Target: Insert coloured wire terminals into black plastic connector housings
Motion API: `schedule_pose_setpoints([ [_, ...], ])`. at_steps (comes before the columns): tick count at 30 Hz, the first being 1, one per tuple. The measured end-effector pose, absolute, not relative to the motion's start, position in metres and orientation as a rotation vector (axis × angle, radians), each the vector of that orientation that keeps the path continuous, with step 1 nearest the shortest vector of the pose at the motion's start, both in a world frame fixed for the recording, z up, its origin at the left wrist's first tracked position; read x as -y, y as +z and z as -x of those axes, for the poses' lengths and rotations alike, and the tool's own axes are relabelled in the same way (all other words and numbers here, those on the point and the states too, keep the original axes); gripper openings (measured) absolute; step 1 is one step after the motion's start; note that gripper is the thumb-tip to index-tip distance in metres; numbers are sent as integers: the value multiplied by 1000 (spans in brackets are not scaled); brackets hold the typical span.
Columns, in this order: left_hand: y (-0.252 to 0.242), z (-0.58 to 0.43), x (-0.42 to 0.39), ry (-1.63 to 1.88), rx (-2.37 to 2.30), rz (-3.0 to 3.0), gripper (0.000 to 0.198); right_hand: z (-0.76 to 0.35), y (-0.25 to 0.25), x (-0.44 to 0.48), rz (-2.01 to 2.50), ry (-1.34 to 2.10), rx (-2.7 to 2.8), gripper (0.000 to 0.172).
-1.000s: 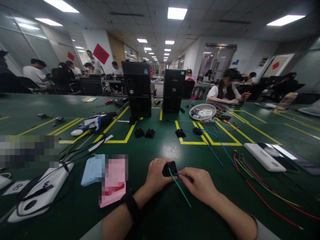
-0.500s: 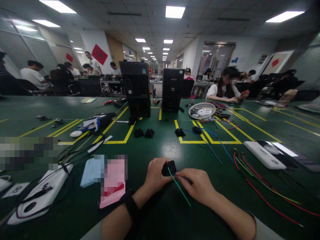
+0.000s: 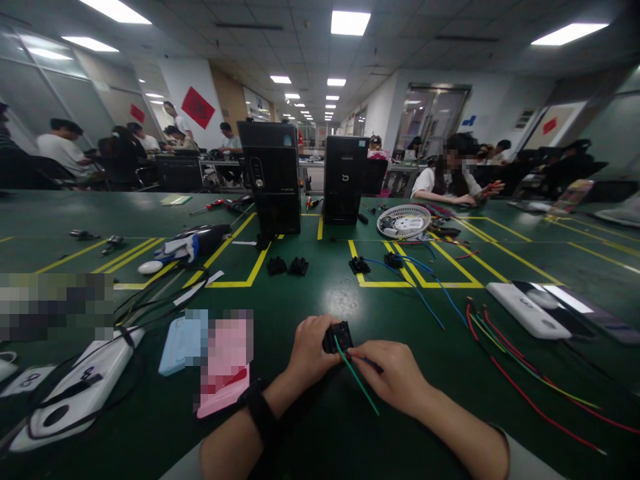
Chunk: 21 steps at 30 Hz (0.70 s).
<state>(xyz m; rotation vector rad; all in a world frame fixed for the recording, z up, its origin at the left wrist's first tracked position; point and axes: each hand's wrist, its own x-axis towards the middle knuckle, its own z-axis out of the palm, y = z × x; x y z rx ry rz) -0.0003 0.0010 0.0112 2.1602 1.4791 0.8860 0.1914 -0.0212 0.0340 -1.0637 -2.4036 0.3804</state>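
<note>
My left hand (image 3: 311,350) is closed around a small black plastic connector (image 3: 338,337), held just above the green table mat (image 3: 330,293). A green wire (image 3: 357,381) runs from the connector down towards me. My right hand (image 3: 395,377) pinches a thin dark blue wire (image 3: 371,363) at the connector's side, fingers pressed together. A dark band sits on my left wrist (image 3: 260,412). Both hands are close to the near table edge.
Loose red, green and yellow wires (image 3: 520,373) lie to the right, beside a white device (image 3: 520,310). Two pairs of black connectors (image 3: 287,266), some with blue wires (image 3: 425,293), lie ahead. Two black computer towers (image 3: 273,175) and a white fan grille (image 3: 404,222) stand farther back. Other people sit at the benches behind.
My hands have stayed almost where they were. The right fingers have edged slightly closer to the connector with the blue wire.
</note>
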Motion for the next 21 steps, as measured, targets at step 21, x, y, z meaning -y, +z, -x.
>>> schedule_pose_setpoints([
  [21, 11, 0, -1, 878, -1470, -2188, 34, -194, 41, 22, 1121, 288, 2415, 19],
])
